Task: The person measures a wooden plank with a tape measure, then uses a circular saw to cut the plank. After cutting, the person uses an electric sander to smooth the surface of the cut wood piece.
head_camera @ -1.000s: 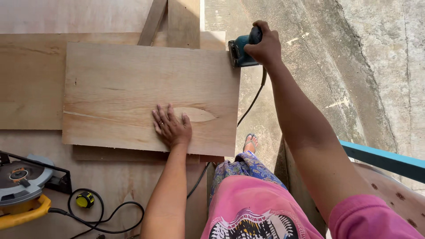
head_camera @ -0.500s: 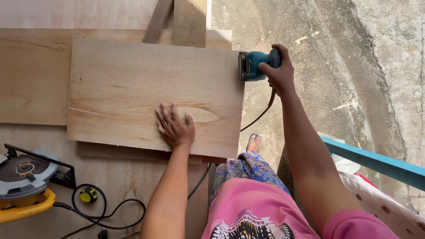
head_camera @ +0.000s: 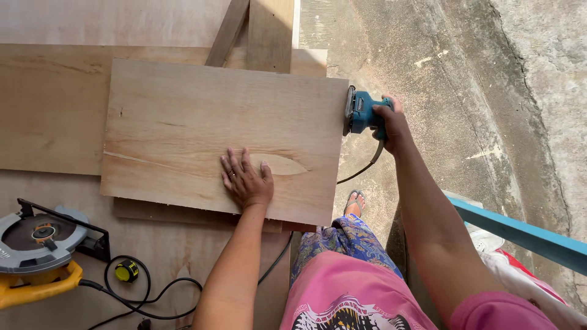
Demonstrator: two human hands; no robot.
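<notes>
Right hand (head_camera: 391, 125) slid sander (head_camera: 362, 113) nearer (board (head_camera: 202, 122) edge).

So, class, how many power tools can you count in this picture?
2: a blue sander held by the right hand against the board's edge, and a circular saw lying lower left. Others may be out of view.

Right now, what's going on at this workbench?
A person presses the left hand flat on a plywood board while the right hand holds a blue electric sander against the board's right edge. A circular saw and a small yellow tape measure lie at the lower left, untouched.
</notes>
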